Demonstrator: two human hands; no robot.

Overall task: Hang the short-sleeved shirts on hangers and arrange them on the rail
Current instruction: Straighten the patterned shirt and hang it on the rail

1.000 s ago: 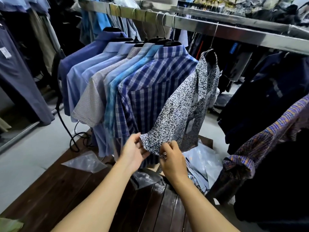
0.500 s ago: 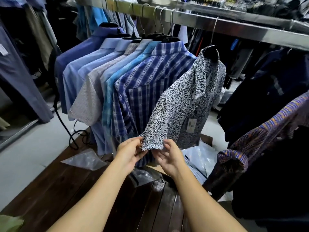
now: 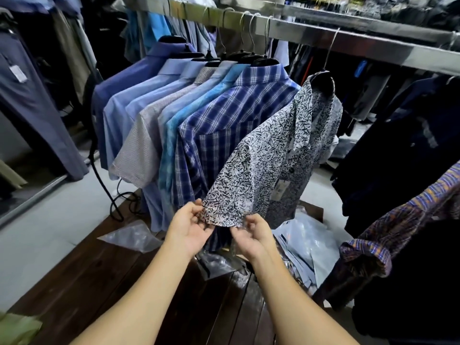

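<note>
A white shirt with a dark leaf print (image 3: 273, 150) hangs from a black hanger (image 3: 322, 82) on the steel rail (image 3: 361, 39). Its short sleeve reaches down toward me. My left hand (image 3: 190, 227) pinches the left corner of the sleeve hem. My right hand (image 3: 251, 236) sits under the hem's right end, fingers curled at the cloth. To the left on the same rail hang a blue plaid shirt (image 3: 224, 135) and several plain blue and grey shirts (image 3: 139, 125), packed close together.
A dark wooden platform (image 3: 99, 282) lies below with clear plastic bags (image 3: 132, 236) and packaged shirts (image 3: 306, 242) on it. A purple-orange plaid sleeve (image 3: 388, 232) and dark garments hang at the right. A black cable (image 3: 104, 180) trails over the grey floor at left.
Both hands have worked along the printed sleeve's hem and lifted it a little. The sleeve now spreads flatter between them; the shirt has swung slightly on its hanger.
</note>
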